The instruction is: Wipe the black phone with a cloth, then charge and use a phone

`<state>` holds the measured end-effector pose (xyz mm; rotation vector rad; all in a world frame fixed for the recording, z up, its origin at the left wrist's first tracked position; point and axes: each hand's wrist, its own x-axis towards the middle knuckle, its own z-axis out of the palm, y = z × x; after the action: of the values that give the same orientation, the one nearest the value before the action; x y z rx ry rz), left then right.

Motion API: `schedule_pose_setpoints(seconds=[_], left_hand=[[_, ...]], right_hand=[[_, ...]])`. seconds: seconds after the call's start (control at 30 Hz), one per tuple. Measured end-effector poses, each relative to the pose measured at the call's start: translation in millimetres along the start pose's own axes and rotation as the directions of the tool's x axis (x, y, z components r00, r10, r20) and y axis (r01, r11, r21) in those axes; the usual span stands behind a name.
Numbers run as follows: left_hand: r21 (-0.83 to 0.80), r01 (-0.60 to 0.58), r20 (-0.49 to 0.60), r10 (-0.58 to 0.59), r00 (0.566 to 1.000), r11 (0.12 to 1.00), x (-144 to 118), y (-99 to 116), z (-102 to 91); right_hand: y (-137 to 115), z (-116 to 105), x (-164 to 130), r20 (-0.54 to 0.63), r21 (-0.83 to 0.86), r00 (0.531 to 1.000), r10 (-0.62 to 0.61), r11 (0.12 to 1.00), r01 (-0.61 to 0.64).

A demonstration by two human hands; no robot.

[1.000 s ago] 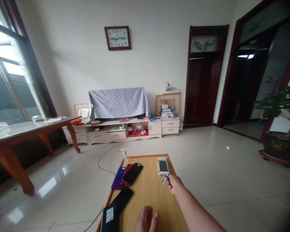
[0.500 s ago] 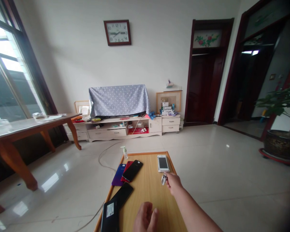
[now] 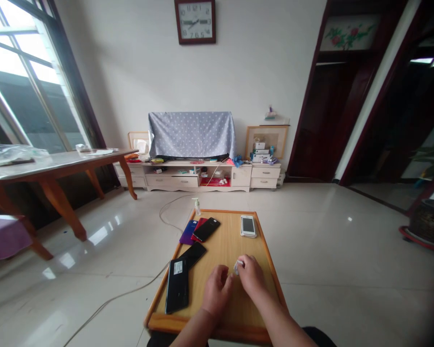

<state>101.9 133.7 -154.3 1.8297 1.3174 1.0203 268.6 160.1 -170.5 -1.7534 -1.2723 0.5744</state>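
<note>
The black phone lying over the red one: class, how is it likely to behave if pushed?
The black phone is probably stiff, being a flat slab with no visible bend. It may slide readily, since its surface looks smooth. It seems unlikely to roll, though it might wobble, as it lies over the red phone.

Wooden tabletop (image 3: pixel 231 241), clock from centre. Passage: one bare lane toward 12 o'clock, between phone stack (image 3: pixel 207 230) at 10–11 and white smartphone (image 3: pixel 248 225) at 1. Obstructions: overlapping black phones (image 3: pixel 177 290), 8–9; pump bottle (image 3: pixel 197 207), far corner at 11; left hand (image 3: pixel 217 288), 6; right hand (image 3: pixel 251 273), 4.
</note>
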Motion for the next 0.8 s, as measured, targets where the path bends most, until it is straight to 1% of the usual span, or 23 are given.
schedule_pose_setpoints(seconds=[0.07, 0.13, 0.23, 0.3, 0.37, 0.43, 0.47, 0.53, 0.6, 0.7, 0.8], left_hand=[[-0.005, 0.012, -0.027, -0.013, 1.000, 1.000, -4.4, 0.4, -3.9], [0.007, 0.016, -0.059, -0.015, 0.998, 1.000, -10.0, 0.2, -12.4], [0.066, 0.010, -0.135, -0.001, 0.991, 0.998, -19.6, 0.5, -35.0], [0.156, 0.027, -0.215, 0.007, 0.977, 0.987, -25.1, 1.0, -54.1], [0.314, 0.113, -0.320, -0.007, 0.947, 0.942, -29.0, 0.4, -72.5], [0.467, 0.256, -0.414, -0.047, 0.909, 0.847, -31.8, -2.9, -87.0], [0.515, 0.324, -0.441, -0.079, 0.894, 0.794, -33.0, -5.7, -92.4], [0.568, 0.405, -0.432, -0.159, 0.888, 0.717, -35.6, -12.5, -99.6], [0.610, 0.421, -0.387, -0.212, 0.898, 0.671, -38.4, -19.3, -102.9], [0.644, 0.422, -0.350, -0.244, 0.904, 0.639, -42.2, -25.1, -104.5], [0.651, 0.426, -0.357, -0.242, 0.902, 0.628, -43.9, -24.7, -107.0]], right_hand=[[1.1, -2.8, -17.1, 0.016, -0.060, 0.998, -0.057, 0.997, 0.058], [2.5, -7.2, -31.0, 0.034, -0.101, 0.995, -0.093, 0.990, 0.096], [4.9, -13.9, -44.8, 0.049, -0.140, 0.991, -0.124, 0.982, 0.129], [6.1, -16.9, -50.4, 0.051, -0.156, 0.989, -0.138, 0.977, 0.145], [6.4, -18.6, -54.6, 0.055, -0.167, 0.987, -0.152, 0.973, 0.159], [5.7, -19.6, -58.8, 0.058, -0.174, 0.984, -0.166, 0.969, 0.173], [5.1, -20.1, -61.0, 0.058, -0.177, 0.983, -0.172, 0.968, 0.180], [3.4, -21.2, -66.1, 0.055, -0.180, 0.981, -0.185, 0.965, 0.192], [1.7, -22.7, -71.6, 0.047, -0.181, 0.980, -0.196, 0.963, 0.201], [0.9, -25.5, -79.5, 0.033, -0.181, 0.978, -0.206, 0.961, 0.208], [4.9, -27.5, -85.4, 0.033, -0.191, 0.974, -0.225, 0.955, 0.227]])
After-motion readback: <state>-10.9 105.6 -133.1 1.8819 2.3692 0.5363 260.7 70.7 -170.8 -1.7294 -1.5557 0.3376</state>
